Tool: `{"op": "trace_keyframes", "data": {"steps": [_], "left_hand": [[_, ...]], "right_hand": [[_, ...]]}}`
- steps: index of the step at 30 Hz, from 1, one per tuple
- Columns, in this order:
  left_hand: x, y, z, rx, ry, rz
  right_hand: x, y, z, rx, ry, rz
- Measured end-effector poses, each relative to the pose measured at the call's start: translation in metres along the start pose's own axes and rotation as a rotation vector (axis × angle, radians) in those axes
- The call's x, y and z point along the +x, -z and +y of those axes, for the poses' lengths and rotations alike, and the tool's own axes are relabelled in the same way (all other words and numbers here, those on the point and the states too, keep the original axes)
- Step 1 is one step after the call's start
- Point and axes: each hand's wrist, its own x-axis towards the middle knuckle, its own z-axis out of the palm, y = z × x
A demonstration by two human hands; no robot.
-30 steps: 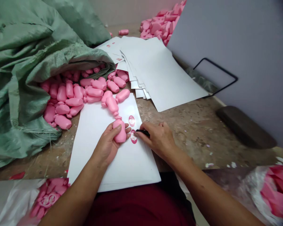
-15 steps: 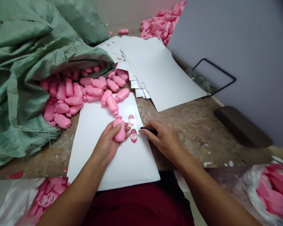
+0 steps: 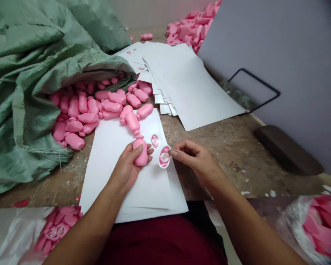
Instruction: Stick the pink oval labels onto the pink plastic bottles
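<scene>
My left hand [image 3: 127, 165] is closed around a small pink bottle [image 3: 140, 156], its narrow neck pointing away from me, over a stack of white sheets [image 3: 107, 173]. Between the thumb and forefinger of my right hand [image 3: 200, 158] is the edge of an oval pink-and-white sticker [image 3: 164, 157], lifted off the sheet just right of the bottle. Another oval sticker [image 3: 155, 141] lies on the paper beyond it. Several more pink bottles [image 3: 132, 121] touch the far end of the sheets. The inside of my right palm is hidden.
At left a green woven sack [image 3: 19, 106] spills pink bottles onto the worn table [image 3: 223, 154]. More white sheets [image 3: 179, 81] lie fanned behind. A grey panel with a black wire frame [image 3: 277, 92] and dark bar [image 3: 288, 150] stands at right. Bags of pink pieces [image 3: 324, 224] sit below.
The nearer sticker has come off the sheet and moved slightly right in my right hand's fingers. The black tool seen in that hand before no longer shows. My left hand still holds the bottle.
</scene>
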Motion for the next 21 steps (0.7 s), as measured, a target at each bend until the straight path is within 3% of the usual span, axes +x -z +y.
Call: {"op": "trace_keyframes", "data": {"steps": [5,11,21], "left_hand": [[-0.013,-0.009,0.003,-0.001,-0.027,-0.079],[-0.033,-0.022,0.004,-0.051,0.083,-0.163],[-0.04,-0.025,0.001,-0.051,0.076,-0.174]], "right_hand": [[-0.007,-0.002,-0.016,-0.012,0.039,-0.062],[-0.01,-0.008,-0.029,-0.034,0.08,-0.168],[-0.01,-0.01,-0.023,-0.039,0.043,-0.156]]}}
